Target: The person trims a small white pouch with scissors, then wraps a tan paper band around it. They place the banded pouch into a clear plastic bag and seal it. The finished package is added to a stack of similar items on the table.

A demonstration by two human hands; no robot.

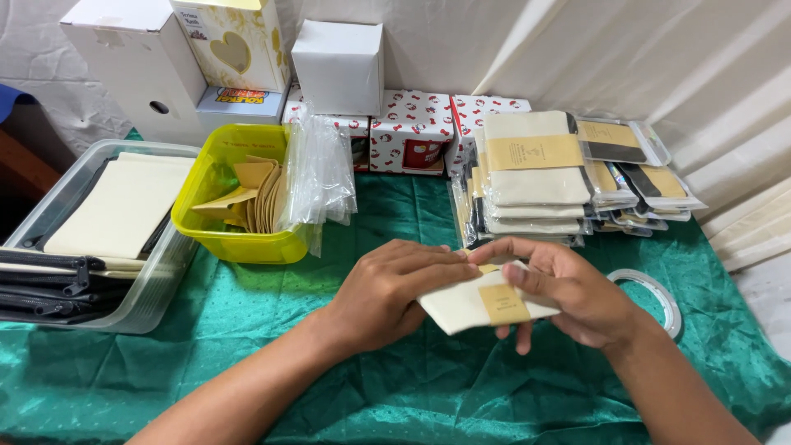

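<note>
Both the left hand (387,292) and right hand (568,292) grip a folded cream cloth (461,306) with a tan paper band (503,303) above the green-covered bench (412,387), a stack of banded cloths (531,173) lying at one o'clock, a yellow tub (216,222) at ten o'clock and a tape roll (659,297) at three o'clock.

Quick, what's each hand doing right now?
Left hand: closed on the folded cream cloth with its tan paper band.
Right hand: also gripping the cloth, thumb on top, fingers underneath.
</note>
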